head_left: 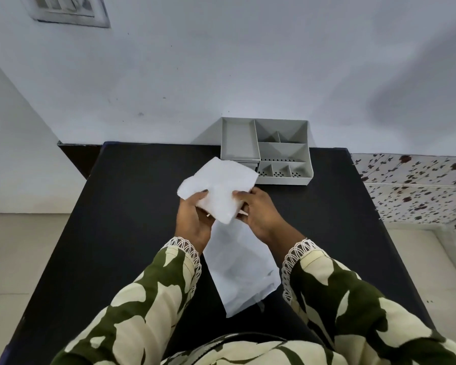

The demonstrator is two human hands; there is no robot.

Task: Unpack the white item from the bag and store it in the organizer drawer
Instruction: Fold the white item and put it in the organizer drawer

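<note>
A white folded cloth-like item (219,184) is held above the black table, gripped at its near edge by both hands. My left hand (194,219) holds its left corner, thumb on top. My right hand (261,214) pinches its right side. A flat white bag (241,270) lies on the table below and between my wrists, its mouth hidden under the item. The grey organizer (266,150) stands at the table's far edge against the wall, with several open compartments. Its small drawer (250,165) sits at the lower left, mostly hidden behind the white item.
The black table (132,219) spans the middle of the view. A white wall rises behind it. A floral-patterned surface (416,185) lies to the right, and pale floor shows on the left.
</note>
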